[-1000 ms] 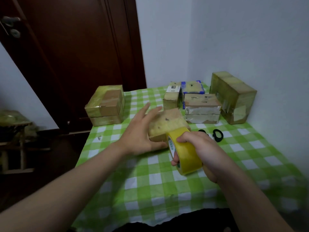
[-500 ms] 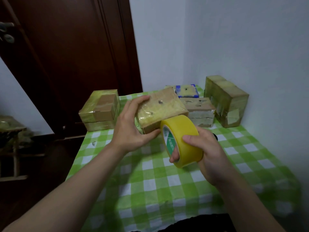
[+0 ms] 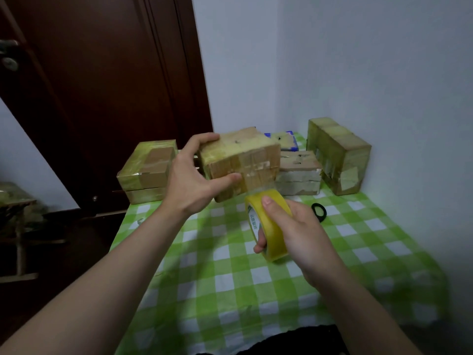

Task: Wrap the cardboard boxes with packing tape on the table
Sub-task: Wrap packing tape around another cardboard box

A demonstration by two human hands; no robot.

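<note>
My left hand (image 3: 190,179) grips a small cardboard box (image 3: 245,160) from its left end and holds it tilted in the air above the table. The box is partly covered in yellowish tape. Just below and to the right, my right hand (image 3: 294,231) holds a yellow roll of packing tape (image 3: 266,224), thumb on the outer rim and fingers through the core. A clear strip of tape seems to run from the roll up to the box's lower right corner.
The table has a green and white checked cloth (image 3: 230,278). A taped box (image 3: 148,170) sits at the back left, a tall taped box (image 3: 337,155) at the back right, two smaller boxes (image 3: 299,175) between them. Black scissors (image 3: 319,211) lie right of the roll. A dark door (image 3: 102,85) stands behind.
My left hand lifted the small box off the table and turned it so a long side faces me. My right hand kept the tape roll close under the box.
</note>
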